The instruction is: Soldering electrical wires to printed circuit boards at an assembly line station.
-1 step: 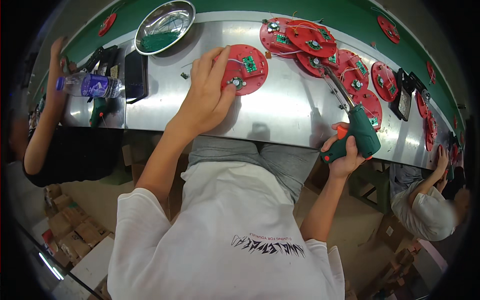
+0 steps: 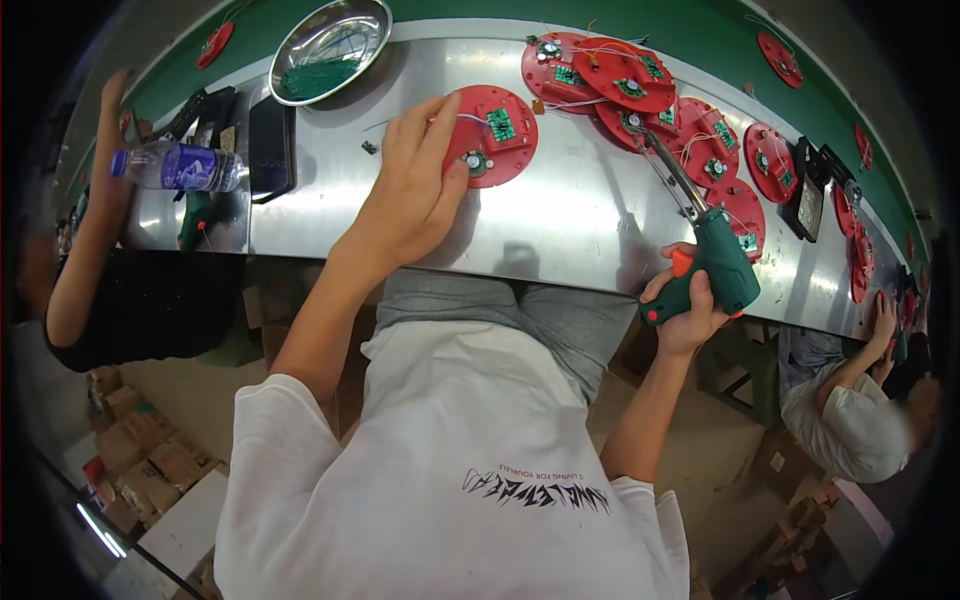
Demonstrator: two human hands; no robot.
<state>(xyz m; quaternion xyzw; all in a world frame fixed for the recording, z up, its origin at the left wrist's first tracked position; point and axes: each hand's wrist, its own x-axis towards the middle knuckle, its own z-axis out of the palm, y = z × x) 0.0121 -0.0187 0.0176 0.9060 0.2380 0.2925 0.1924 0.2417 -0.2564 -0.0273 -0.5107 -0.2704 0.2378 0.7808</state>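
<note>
My left hand (image 2: 407, 195) rests at the left side of a red round plate (image 2: 510, 160), its fingers and thumb curled over the edge. On that plate sit a small green circuit board (image 2: 500, 124) and a round metallic part (image 2: 475, 162); a thin pale wire runs from the board towards my fingers. In my right hand (image 2: 690, 315) is a green soldering gun (image 2: 722, 262) with an orange trigger. Its long metal tip points up and left, over the group of red plates (image 2: 712, 140); whether it touches one I cannot tell.
A metal bowl (image 2: 318, 98) with green pieces stands at the back left. Beside it lie a black phone-like slab (image 2: 270, 150) and a plastic bottle (image 2: 190, 168). Black trays (image 2: 803, 200) stand to the right. Co-workers sit on either side; a green belt (image 2: 450, 12) runs behind the metal table.
My left thumb has drawn slightly off the round metallic part, which shows more fully. The red plate has shifted a little away from me. The soldering gun stays nearly still.
</note>
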